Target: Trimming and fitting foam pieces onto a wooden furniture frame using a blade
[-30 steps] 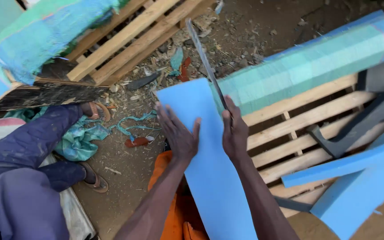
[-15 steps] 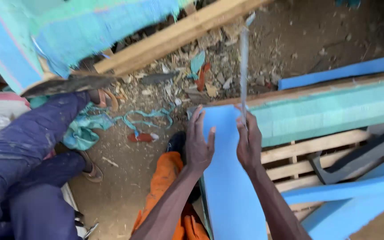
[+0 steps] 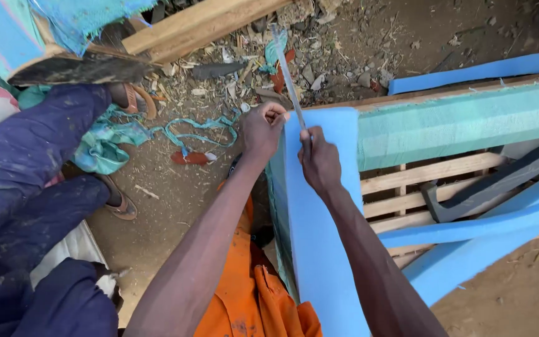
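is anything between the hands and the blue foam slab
Nothing visible. The left hand grips the top left edge of the blue foam slab, and the right hand rests on its face holding a thin blade at the top edge.

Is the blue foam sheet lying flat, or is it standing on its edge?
Standing on edge. The blue foam sheet rises between both arms; the left hand grips its top corner, and the right hand holds a long blade against it.

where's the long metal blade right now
In the head view, top centre: the blade sticks up from the right hand at the blue foam sheet's upper edge, beside the left hand.
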